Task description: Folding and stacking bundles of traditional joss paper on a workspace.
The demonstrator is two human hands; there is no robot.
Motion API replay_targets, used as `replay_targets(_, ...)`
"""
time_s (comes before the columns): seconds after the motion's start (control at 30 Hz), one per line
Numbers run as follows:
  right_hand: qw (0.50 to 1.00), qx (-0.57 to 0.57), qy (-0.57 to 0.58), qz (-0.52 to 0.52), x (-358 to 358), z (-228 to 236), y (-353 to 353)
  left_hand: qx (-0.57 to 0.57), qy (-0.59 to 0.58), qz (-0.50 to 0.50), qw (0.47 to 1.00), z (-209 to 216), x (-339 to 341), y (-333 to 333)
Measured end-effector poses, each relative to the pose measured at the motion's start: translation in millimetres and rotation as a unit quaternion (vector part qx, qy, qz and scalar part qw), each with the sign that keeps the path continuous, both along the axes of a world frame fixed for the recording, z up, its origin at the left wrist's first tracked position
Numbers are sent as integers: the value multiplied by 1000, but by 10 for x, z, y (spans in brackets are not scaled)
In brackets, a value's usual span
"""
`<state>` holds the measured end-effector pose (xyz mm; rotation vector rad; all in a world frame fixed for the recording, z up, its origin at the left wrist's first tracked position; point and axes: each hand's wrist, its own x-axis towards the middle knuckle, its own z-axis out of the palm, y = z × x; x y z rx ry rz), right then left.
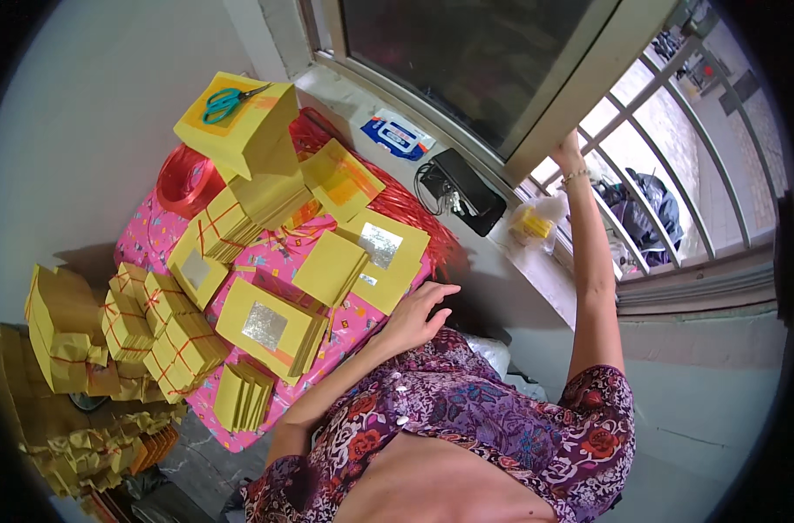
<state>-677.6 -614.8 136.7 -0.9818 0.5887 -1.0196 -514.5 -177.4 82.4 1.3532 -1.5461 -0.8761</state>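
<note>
My left hand (419, 318) is open, thumb and fingers apart, at the right edge of a pink patterned table cover (419, 292). It holds nothing. Nearest to it lie yellow paper sheets with silver squares (381, 246) and a thick yellow paper stack (330, 268). Another stack bearing a silver square (264, 326) sits farther left. My right arm reaches up to the window, where my right hand (570, 155) grips the edge of the sliding window (547, 131); its fingers are partly hidden there.
Teal-handled scissors (223, 105) rest on a tall yellow paper pile (266, 131). Beside it is a red ribbon roll (188, 181). Tied yellow bundles (183, 353) stand at left. The sill holds a wipes pack (397, 135), a black case (462, 193) and a plastic bag (536, 220).
</note>
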Motion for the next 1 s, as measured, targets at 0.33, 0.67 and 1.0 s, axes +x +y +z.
replay_targets(0.33,981,-33,-4,-193,167,-100,-38,23,1,13,1000,32,-177,134)
replay_targets(0.67,862,-151,334,-350,-737,-288,-27,8,-11,-18,1000,-118,-47,608)
replay_targets(1.0,865,-261,291,315,1193,-709,4571,72,33,236,968,-490,377,1924)
